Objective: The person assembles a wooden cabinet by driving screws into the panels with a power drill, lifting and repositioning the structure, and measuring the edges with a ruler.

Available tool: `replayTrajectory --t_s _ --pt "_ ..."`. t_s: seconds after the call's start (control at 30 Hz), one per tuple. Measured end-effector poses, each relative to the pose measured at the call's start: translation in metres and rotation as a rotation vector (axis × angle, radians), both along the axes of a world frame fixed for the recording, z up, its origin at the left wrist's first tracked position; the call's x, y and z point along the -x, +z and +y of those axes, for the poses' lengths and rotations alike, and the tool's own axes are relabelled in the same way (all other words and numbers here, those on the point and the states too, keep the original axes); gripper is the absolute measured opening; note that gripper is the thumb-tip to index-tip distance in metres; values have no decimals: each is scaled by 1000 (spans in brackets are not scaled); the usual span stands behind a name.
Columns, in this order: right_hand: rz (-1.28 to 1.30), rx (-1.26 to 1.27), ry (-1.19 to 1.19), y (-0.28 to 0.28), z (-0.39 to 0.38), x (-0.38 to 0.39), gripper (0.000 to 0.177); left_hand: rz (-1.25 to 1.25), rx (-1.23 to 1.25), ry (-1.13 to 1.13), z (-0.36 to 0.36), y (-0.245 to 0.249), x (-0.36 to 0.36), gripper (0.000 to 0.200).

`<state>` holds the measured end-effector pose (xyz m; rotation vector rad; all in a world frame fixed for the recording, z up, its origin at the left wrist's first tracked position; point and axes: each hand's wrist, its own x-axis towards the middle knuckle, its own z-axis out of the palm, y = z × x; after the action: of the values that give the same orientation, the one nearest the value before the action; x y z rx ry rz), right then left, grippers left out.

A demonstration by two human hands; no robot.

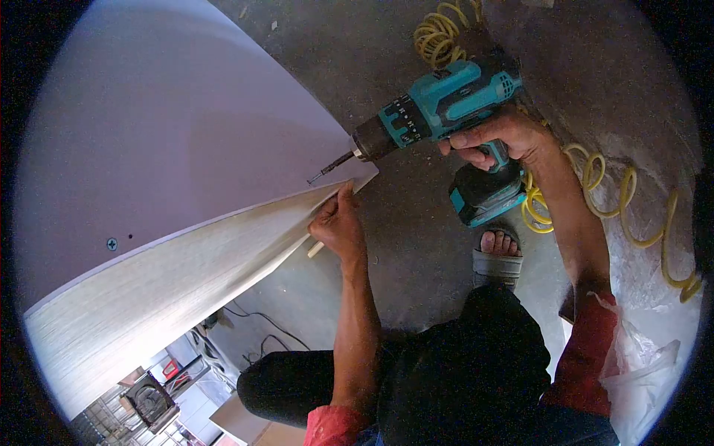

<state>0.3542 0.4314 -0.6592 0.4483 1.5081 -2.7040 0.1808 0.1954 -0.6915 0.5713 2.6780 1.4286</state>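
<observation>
My right hand (502, 141) is wrapped round the grip of a teal and black cordless drill (457, 93), its battery toward my foot. The long bit (331, 167) points left and down, its tip right at the pale panel (186, 119) near the corner. My left hand (340, 227) is closed on the panel's wood-grained edge (186, 271) close to that corner, thumb up by the top face. Farther left, a cross-head screw (112, 244) sits in the panel, with a small dark hole beside it.
A coiled yellow air hose (632, 215) runs along the right side and behind the drill. My sandalled foot (500, 245) rests on the concrete floor (416, 245). Dark cables (268, 320) lie under the panel. Clear plastic sheeting (639, 364) is by my right sleeve.
</observation>
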Motion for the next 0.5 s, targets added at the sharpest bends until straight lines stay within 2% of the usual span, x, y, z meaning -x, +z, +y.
replayTrajectory --t_s 0.17,0.33,0.4,0.5 --pt "-36 11 -41 11 1 3 26 -19 13 12 -1 -1 0 18" --pt "-24 -108 27 19 12 11 23 -47 -67 72 2 -1 -2 18" --pt "-51 -128 34 21 14 13 23 -28 31 60 0 0 0 17" --pt "-67 -137 59 21 17 14 23 19 -32 -7 -6 -13 5 15"
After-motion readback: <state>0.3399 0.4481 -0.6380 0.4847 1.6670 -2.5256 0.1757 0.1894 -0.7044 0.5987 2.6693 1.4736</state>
